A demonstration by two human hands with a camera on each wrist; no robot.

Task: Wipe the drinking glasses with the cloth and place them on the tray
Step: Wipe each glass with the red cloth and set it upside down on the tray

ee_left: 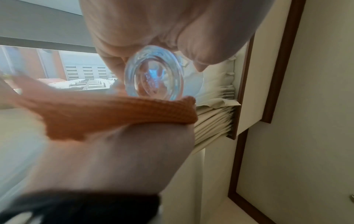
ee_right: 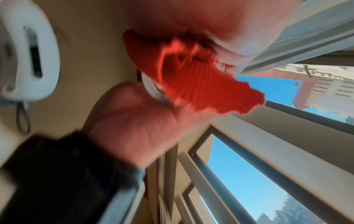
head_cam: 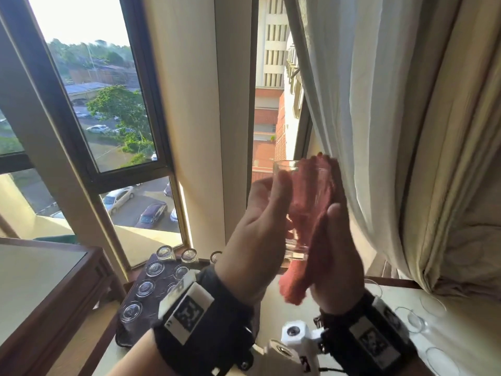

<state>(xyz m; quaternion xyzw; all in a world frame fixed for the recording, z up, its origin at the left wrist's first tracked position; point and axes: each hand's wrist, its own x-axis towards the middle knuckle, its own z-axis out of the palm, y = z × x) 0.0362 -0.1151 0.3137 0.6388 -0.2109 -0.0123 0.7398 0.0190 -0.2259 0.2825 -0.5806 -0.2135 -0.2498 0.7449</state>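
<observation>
here, a clear drinking glass [head_cam: 295, 213] is held up in front of the window [head_cam: 103, 109], above the counter [head_cam: 406, 321], gripped by the left hand [head_cam: 260, 226] with fingers curled round it. the red cloth [head_cam: 311, 202] is pressed against its side by the right hand [head_cam: 339, 256], which grasps the cloth. upside-down glasses [head_cam: 154, 268] are seen on the dark tray [head_cam: 162, 283] at the counter's left edge.

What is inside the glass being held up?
The red cloth fills the glass, pushed in by the right hand. Its fingers are covered by cloth. The left hand grips the glass.
</observation>
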